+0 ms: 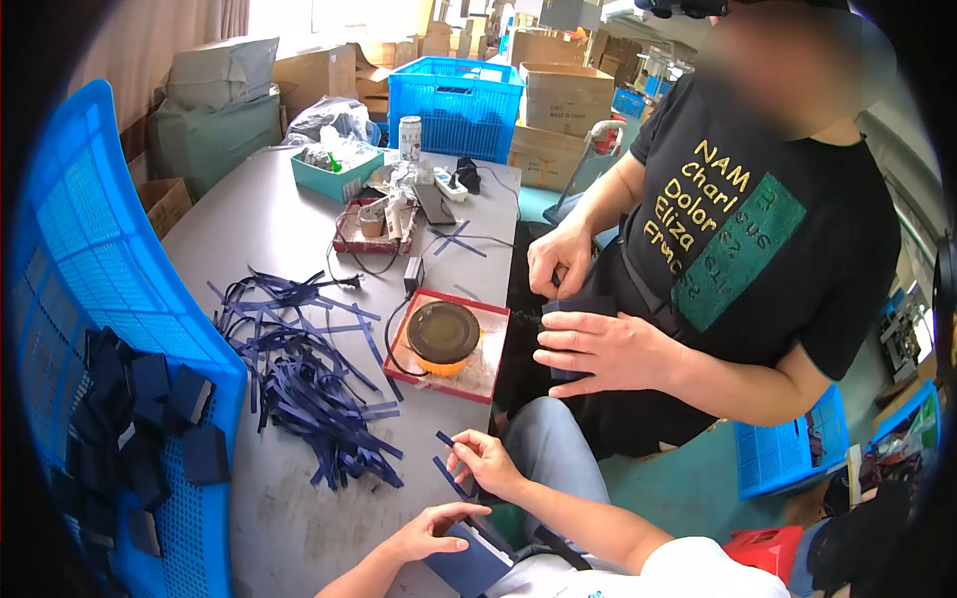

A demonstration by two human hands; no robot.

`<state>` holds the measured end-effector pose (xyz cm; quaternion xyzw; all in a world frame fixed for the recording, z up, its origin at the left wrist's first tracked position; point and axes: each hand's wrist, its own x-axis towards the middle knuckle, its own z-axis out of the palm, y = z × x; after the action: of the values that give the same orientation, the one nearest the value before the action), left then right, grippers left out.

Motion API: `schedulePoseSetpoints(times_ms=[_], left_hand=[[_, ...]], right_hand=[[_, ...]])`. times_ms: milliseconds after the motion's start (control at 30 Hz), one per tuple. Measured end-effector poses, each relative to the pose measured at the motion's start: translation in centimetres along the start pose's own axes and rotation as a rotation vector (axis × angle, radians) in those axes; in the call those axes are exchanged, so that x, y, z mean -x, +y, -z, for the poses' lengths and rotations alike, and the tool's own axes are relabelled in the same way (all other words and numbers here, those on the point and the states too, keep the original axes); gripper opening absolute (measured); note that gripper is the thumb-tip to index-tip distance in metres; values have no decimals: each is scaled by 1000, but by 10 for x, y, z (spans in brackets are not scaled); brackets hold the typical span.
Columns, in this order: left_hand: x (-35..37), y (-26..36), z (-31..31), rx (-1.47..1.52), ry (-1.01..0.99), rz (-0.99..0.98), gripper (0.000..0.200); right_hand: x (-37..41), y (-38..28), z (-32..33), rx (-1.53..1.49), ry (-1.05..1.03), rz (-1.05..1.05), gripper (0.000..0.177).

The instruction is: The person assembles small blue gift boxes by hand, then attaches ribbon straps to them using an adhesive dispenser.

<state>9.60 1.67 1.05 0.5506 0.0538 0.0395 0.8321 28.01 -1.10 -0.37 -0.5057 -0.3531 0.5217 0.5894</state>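
A dark blue box [469, 560] sits low near the person's lap, tilted, at 6 o'clock in the view. The left hand [436, 533] holds it from its 11 o'clock side, the back of the hand up, the fingers reaching across the top edge and the thumb laid along the face; the forearm comes in from 7 o'clock. Just off the box at 12 o'clock, the right hand [483, 466] is drawn narrow, thumb and fingertips pinching a short navy strip [454, 479], its wrist slightly bent and its forearm running back towards 4 o'clock.

Farther out at 12 o'clock from the box, a round dark-topped pot [444, 333] stands in a red-edged tray [401, 373] on the grey table [269, 533]. A heap of navy strips [324, 414] spreads at 10 to 11 o'clock. Beyond it, at 10 o'clock, a blue crate [110, 214] contains more dark boxes [205, 454]. At 1 o'clock a co-worker in a black shirt [738, 224] holds another dark box [583, 305] in both hands.
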Motion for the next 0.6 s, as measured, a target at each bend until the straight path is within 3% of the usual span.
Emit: schedulePoseSetpoints(times_ms=[233, 267, 600], left_hand=[[-1, -1, 7, 91, -32, -20, 57], [-1, 4, 4, 77, 34, -2, 65], [1, 18, -1, 169, 103, 68, 66]], right_hand=[[0, 0, 0, -62, 40, -27, 12], [0, -3, 1, -44, 41, -54, 12], [-3, -4, 5, -156, 56, -189, 14]])
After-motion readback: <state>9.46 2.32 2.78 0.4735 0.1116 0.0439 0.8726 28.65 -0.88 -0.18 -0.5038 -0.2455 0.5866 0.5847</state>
